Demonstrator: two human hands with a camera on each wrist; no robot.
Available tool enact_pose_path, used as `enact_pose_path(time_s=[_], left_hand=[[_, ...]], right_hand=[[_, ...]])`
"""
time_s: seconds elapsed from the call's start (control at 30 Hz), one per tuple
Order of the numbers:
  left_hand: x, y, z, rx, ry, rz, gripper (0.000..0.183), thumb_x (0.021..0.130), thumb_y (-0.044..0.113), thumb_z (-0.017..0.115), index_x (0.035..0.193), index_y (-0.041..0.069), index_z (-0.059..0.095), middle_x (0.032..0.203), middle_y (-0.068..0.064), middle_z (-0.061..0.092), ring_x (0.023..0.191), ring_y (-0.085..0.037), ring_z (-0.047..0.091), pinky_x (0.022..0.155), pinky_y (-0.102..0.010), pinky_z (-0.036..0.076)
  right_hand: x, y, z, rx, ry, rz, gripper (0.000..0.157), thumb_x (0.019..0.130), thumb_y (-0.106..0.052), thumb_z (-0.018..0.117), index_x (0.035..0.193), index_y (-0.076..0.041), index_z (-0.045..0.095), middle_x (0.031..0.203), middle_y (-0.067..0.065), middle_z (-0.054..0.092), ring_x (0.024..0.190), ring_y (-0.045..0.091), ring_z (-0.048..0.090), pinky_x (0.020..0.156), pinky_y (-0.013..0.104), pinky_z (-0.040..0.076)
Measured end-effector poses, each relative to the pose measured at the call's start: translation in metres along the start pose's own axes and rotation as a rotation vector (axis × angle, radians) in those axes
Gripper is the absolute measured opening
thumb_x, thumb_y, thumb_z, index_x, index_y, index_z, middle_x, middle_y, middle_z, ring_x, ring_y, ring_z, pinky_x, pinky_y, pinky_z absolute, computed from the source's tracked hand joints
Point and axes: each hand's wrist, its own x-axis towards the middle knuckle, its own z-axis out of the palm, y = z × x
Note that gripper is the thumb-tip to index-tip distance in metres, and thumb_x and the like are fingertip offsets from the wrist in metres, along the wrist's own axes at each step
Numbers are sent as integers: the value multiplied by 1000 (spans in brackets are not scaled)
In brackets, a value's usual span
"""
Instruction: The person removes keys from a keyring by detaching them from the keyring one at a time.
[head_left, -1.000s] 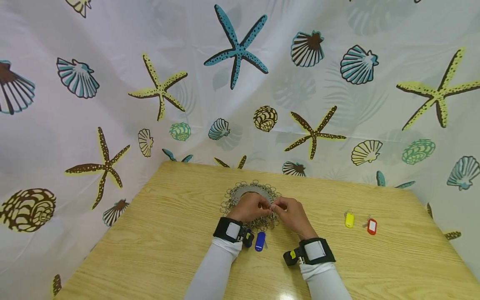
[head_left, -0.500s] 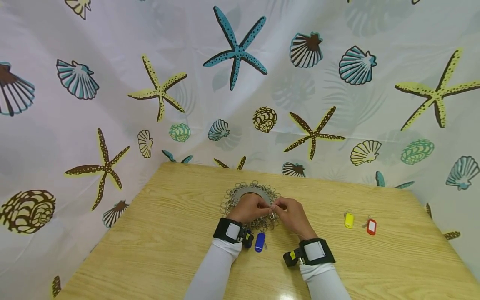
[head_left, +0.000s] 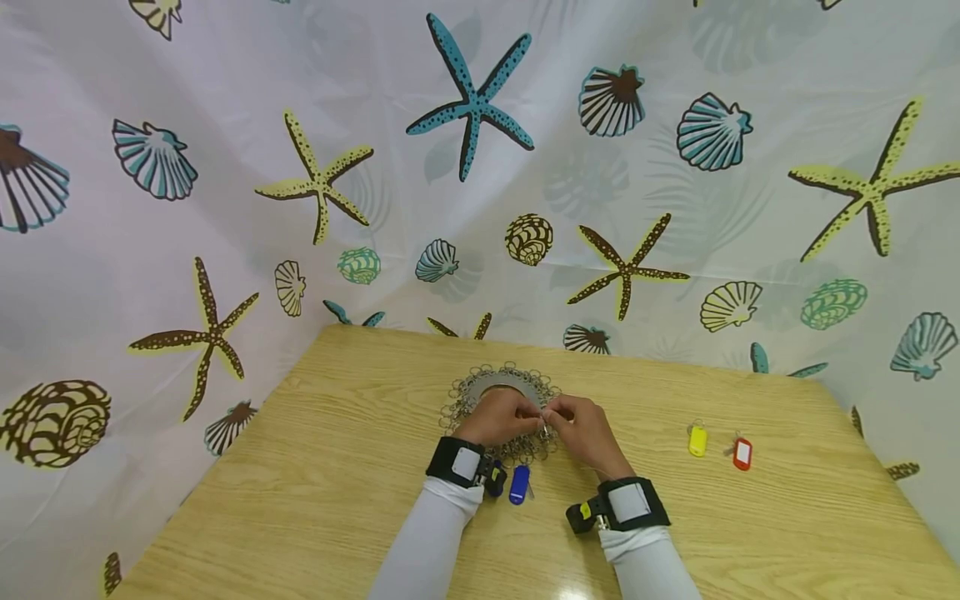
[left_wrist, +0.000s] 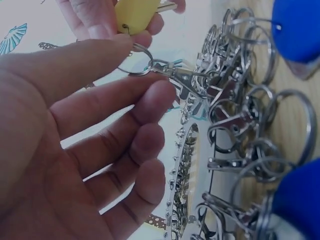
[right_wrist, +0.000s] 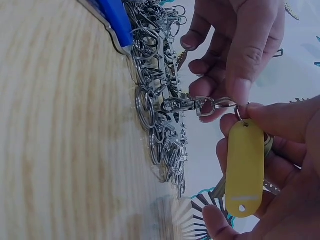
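Observation:
My left hand (head_left: 497,417) pinches a metal split ring (left_wrist: 145,54) between thumb and forefinger, its other fingers loosely bent. That ring hangs from a swivel clasp (left_wrist: 177,74) on a round grey hoop (head_left: 480,383) thick with clasps and rings. My right hand (head_left: 588,429) meets it at the hoop's near right side and holds a yellow key tag (right_wrist: 245,170) by its small wire ring (right_wrist: 239,114). The two rings meet at the fingertips; whether they are linked I cannot tell. A key (right_wrist: 269,145) shows partly behind the tag.
A blue key tag (head_left: 520,484) with a key lies at the hoop's near edge. Farther right on the wooden table (head_left: 300,500) lie another yellow key tag (head_left: 697,442) and a red key tag (head_left: 742,454). A shell-patterned curtain (head_left: 480,208) closes off the back and sides.
Both hands stay in place at the hoop, with only slight fingertip shifts at the rings. A small shiny piece shows more below the fingertips than a second ago.

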Motion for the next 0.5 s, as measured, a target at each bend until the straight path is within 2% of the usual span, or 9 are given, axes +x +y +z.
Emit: enact_pose_path(time_s=[0.1, 0.17, 0.33, 0.5], left_hand=[[0, 0, 0, -1, 0, 5, 18, 93, 24, 66, 90, 11, 78, 63, 8, 58, 52, -6, 43, 50, -21, 34], [0, 0, 0, -7, 2, 5, 17, 93, 23, 67, 90, 11, 78, 63, 8, 59, 53, -6, 45, 51, -21, 35], [0, 0, 0, 11, 7, 14, 13, 91, 22, 69, 98, 15, 78, 79, 8, 68, 69, -4, 56, 61, -21, 45], [-1, 0, -1, 36, 2, 23, 14, 91, 24, 69, 101, 17, 77, 84, 7, 70, 74, -4, 59, 65, -22, 47]], right_hand=[[1, 0, 0, 2, 4, -8, 12, 94, -13, 64, 84, -12, 71, 86, -1, 68, 88, 21, 63, 77, 43, 50], [1, 0, 0, 1, 5, -13, 12, 94, -13, 64, 84, -11, 71, 86, -1, 69, 87, 21, 63, 77, 43, 50], [2, -1, 1, -7, 0, -5, 12, 94, -11, 64, 84, -12, 71, 84, -1, 68, 84, 18, 61, 73, 38, 48], [1, -1, 2, -10, 3, 3, 12, 93, -10, 65, 83, -12, 71, 84, -1, 68, 83, 18, 60, 72, 37, 47]])
